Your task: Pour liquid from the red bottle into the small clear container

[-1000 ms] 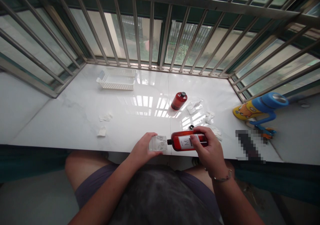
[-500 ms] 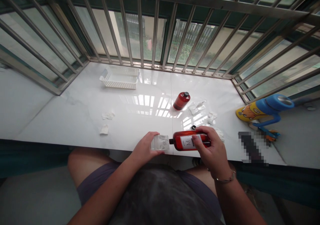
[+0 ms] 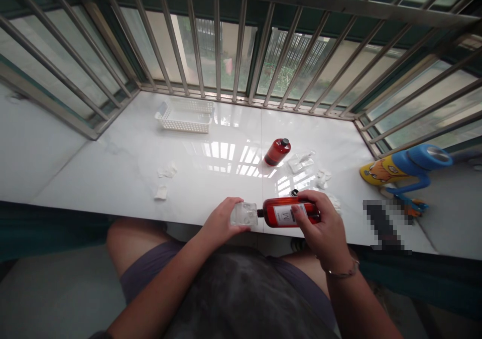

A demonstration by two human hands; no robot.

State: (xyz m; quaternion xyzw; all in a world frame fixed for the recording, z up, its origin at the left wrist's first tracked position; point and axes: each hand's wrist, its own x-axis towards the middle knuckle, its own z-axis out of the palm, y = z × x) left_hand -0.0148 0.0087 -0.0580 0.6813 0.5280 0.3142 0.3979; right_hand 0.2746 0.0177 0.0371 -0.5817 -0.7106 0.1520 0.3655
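Observation:
My left hand [image 3: 220,221] grips a clear square glass bottle [image 3: 244,214] from its left side, above the table's front edge. In my right hand [image 3: 326,223] is a red bottle [image 3: 280,213] with a white label, tipped nearly flat. Its dark neck points left and meets the glass bottle's edge; whether liquid is flowing I cannot tell. A small black cap [image 3: 294,193] lies just behind the red bottle. Farther back stands a second red bottle [image 3: 277,152] with a black cap on.
A white perforated basket [image 3: 184,123] sits at the back left. Crumpled tissues [image 3: 161,193] lie at left, and clear plastic wrapping [image 3: 300,163] at right. A blue and yellow flask [image 3: 399,165] stands far right, near a blurred dark object [image 3: 382,223]. Metal bars [image 3: 241,52] line the window.
The whole view has shifted slightly, so things appear a little farther right. Both hands keep their hold, with the red bottle's neck still at the glass bottle.

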